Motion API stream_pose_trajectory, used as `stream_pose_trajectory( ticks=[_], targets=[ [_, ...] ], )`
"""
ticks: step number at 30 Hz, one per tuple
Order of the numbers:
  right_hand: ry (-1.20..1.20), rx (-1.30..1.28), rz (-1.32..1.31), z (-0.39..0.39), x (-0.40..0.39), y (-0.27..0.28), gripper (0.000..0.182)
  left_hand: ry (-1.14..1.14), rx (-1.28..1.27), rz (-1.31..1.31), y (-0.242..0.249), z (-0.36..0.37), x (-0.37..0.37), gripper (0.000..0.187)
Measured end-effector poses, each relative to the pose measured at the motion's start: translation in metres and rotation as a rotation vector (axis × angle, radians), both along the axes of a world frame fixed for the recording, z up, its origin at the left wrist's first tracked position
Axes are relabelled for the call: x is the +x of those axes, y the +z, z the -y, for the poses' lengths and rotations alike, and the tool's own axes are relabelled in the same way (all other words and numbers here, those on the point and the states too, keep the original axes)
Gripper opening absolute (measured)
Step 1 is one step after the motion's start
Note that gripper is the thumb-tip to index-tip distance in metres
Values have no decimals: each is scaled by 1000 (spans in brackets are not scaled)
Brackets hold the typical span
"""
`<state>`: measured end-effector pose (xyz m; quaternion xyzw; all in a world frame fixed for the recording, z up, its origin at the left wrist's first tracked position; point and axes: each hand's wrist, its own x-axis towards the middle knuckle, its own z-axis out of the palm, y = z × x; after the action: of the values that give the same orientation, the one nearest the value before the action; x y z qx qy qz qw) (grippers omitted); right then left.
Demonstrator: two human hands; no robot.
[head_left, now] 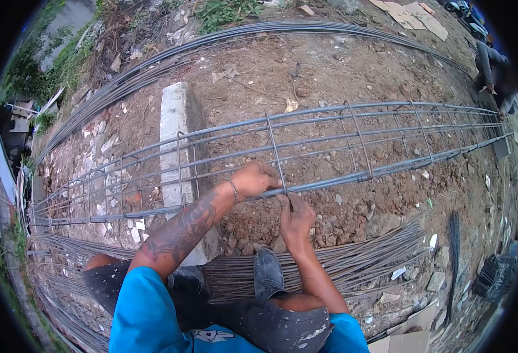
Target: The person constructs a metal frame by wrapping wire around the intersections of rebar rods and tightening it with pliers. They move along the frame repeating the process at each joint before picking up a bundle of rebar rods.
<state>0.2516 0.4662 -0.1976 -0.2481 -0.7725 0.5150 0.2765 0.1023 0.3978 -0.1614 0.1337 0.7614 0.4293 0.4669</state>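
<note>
Our left hand is closed around the near bottom bar of the rebar cage, beside a stirrup. Our right hand pinches the same bar just below. The cage lies lengthwise on bare, stony dirt outdoors, resting across a concrete block. Loose rebar bundles lie under our shoe; another worker crouches at the far end.

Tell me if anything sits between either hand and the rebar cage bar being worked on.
Nothing visible does. The left hand is already closed around the cage's near bottom bar where a stirrup crosses it. The fingertips of the right hand touch the same bar from below. The loose rods lie on the ground nearer the person, clear of the joint.
</note>
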Motion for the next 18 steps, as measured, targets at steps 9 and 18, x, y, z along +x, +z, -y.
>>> stream_pose_trajectory(
  ticks=[9,18],
  targets=[
    [-50,43,-34,3,-1,-10,12,-42,29,176,-15,-5,-9,10],
    [7,100,12,6,4,-9,15,-51,329,-892,16,22,44,9]
  ],
)
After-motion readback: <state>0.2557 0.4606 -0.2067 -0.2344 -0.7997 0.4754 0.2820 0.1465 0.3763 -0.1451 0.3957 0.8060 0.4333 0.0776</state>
